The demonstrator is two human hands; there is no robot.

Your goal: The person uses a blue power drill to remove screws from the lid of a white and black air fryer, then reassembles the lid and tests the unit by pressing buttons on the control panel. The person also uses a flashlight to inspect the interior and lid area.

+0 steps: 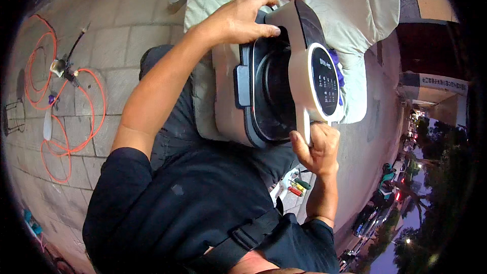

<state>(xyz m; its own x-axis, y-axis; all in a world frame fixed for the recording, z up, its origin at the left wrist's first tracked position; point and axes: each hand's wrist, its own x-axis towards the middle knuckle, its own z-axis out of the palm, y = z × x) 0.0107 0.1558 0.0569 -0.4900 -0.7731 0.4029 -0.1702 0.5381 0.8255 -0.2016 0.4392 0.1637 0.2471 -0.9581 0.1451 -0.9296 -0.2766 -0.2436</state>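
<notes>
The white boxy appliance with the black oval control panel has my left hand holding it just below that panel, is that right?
No, the head view shows your right hand, not your left hand, holding the white boxy appliance just below its black oval control panel.

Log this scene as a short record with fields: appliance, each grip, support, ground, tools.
Appliance: white and black, oval dark panel
Left grip: at the appliance's far end, thumb and fingers spread
Right grip: closed on the white edge below the panel
Support: pale cloth underneath
Ground: paving, orange hose or cord at left
Tools: red-handled tool near the right forearm
</notes>
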